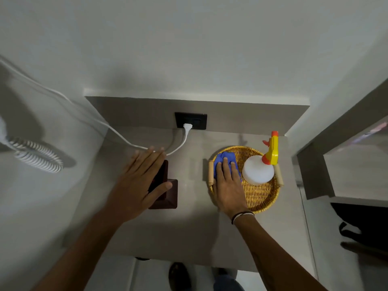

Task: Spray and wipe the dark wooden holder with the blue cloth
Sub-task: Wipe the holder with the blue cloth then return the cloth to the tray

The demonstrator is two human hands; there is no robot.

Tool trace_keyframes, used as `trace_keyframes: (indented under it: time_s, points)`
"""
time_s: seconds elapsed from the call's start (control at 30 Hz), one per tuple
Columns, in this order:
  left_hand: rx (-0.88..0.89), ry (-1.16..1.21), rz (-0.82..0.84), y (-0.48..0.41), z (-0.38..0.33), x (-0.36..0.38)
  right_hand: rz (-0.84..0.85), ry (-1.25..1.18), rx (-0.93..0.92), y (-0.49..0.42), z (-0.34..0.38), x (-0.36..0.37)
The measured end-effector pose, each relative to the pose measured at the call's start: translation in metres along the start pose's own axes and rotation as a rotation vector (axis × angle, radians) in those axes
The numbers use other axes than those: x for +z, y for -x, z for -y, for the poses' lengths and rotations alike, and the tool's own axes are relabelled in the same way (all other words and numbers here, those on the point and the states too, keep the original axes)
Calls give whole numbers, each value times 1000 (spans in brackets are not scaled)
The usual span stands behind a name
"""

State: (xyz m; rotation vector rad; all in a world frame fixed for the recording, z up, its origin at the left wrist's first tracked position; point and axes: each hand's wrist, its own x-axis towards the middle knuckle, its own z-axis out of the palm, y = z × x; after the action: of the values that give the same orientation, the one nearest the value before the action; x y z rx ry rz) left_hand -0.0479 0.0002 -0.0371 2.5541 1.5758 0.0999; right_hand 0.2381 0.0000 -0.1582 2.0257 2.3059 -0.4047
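Right hand (pixel 227 185) flat, fingers spread on cloth (pixel 225 158); left hand (pixel 139 181) open over holder (pixel 170 194). Best pinched up whole.

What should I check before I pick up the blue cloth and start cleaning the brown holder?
1. Right hand on the blue cloth: ok, fingers rest on it.
2. Cloth gripped: cannot tell.
3. Spray bottle upright in the wicker basket, within reach: ok.
4. Left hand steadying the dark wooden holder: ok, it covers the holder.
5. White cable clear of the holder: cannot tell, the hand hides it.
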Motion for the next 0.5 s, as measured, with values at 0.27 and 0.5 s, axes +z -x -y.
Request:
trace_keyframes:
  time_s: [0.27,0.5]
  points:
    - [11,-163,27,2,-5,-4,107,105,-22,-6,-1,-9]
    - [-71,-160,25,3,-16,-30,-192,-93,-123,29,38,-86]
